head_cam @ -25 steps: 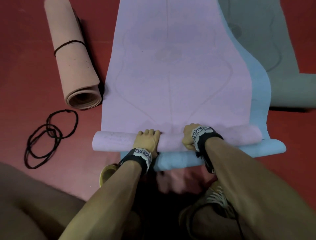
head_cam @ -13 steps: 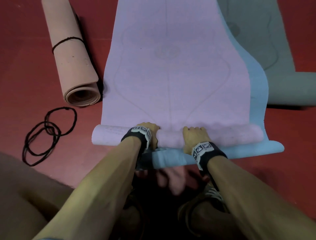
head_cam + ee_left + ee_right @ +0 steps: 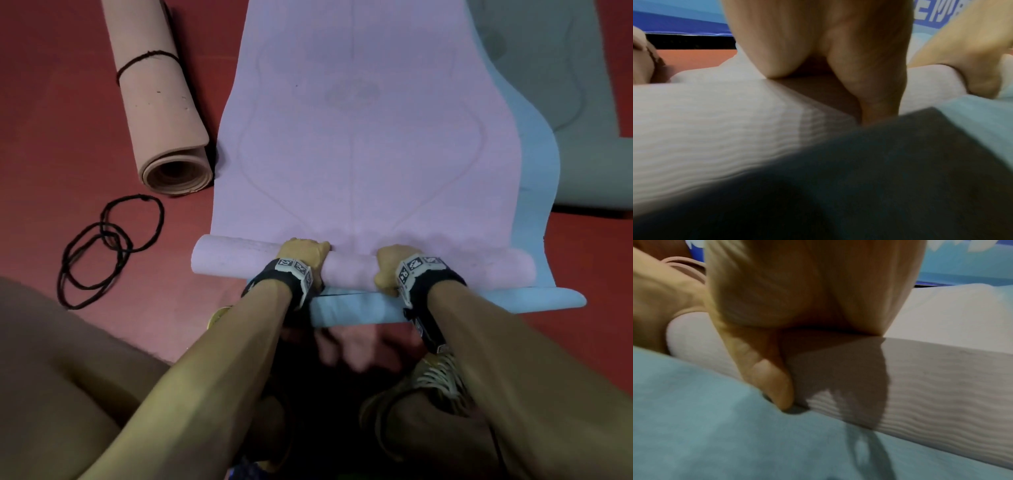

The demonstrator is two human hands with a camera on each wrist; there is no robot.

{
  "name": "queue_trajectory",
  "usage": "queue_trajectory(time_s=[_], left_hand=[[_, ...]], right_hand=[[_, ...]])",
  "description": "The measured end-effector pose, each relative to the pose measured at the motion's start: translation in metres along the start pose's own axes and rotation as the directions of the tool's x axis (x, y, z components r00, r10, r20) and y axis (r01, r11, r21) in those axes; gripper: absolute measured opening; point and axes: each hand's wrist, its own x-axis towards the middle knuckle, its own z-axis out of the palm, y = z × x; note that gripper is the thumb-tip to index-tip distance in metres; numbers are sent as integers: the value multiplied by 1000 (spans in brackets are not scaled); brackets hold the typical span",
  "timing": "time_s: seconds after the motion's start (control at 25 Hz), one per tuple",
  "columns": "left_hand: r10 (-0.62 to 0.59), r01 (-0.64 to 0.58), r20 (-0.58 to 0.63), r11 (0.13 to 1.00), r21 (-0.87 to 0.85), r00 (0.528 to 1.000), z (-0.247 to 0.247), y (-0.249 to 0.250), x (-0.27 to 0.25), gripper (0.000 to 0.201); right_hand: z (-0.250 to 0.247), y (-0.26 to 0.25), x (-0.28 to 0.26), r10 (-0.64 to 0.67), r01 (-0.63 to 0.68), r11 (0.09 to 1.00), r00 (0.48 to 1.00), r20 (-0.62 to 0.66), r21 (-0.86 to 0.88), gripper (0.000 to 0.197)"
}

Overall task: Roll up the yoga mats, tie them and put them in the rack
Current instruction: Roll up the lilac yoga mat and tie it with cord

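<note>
Gripping lilac mat (image 3: 359, 137) roll, L hand (image 3: 305, 255) & R hand (image 3: 388, 263) curled over it (thumbs underneath), blue mat (image 3: 534, 154) below.

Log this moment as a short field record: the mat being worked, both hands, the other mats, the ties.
mat in work: purple mat, near end rolled into a short tube, the rest flat
left hand: grips the roll left of centre
right hand: grips the roll right of centre, thumb tucked at its underside
under it: blue mat, flat, showing along the right and near edges
done: peach mat, rolled, black tie round it
further right: grey-green mat
spare ties: black loops on the red floor
</note>
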Motion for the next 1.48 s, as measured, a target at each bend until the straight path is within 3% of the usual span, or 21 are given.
queue_trajectory(time_s=[0.16,0.28,0.36,0.48,0.56,0.68,0.8,0.92,1.04,1.12,1.2,1.32,1.4,1.48], left_hand=[[-92,79,186,994,76,978,-16,0,15,71],[-147,92,303,978,188,941,-24,13,21,65],[-151,115,222,980,165,963,-11,14,17,71],[-43,43,5,999,-13,999,11,-1,-2,79],[-31,34,-108,999,21,994,15,-3,-15,78],[-47,53,-134,998,42,990,16,4,-16,73],[-37,36,-68,999,-13,997,8,-2,-9,77],[-26,26,68,1000,-3,997,-10,-3,3,84],[-180,139,282,977,160,942,-27,12,18,106],[-269,221,328,959,177,906,-28,19,24,78],[-216,199,217,975,94,952,-19,12,19,70],[-94,94,9,995,-21,996,-1,-5,4,85],[-54,58,-116,998,25,992,5,-3,-6,83],[-79,92,-167,993,71,983,10,2,-8,79]], right_hand=[[27,4,-8,-96,55,984,964,-248,-170,64],[35,2,-12,-109,27,968,943,-316,-251,61],[31,2,-7,-94,33,976,954,-286,-213,50],[13,1,-1,-96,63,986,974,-206,-157,38],[-4,0,0,-53,46,994,996,-68,-94,35],[-23,-2,6,-16,18,1000,994,111,-22,27],[-18,0,7,-22,23,1000,995,99,-11,40],[7,6,2,-60,52,997,990,-126,-64,54],[25,8,-3,-115,59,977,956,-271,-206,68],[28,7,-2,-99,28,974,945,-311,-224,66],[24,4,2,-86,20,975,952,-293,-220,60],[8,3,11,-100,58,978,974,-204,-202,52],[-7,4,16,-83,60,983,988,-131,-172,51],[-18,4,20,-58,52,992,997,-45,-114,57]])
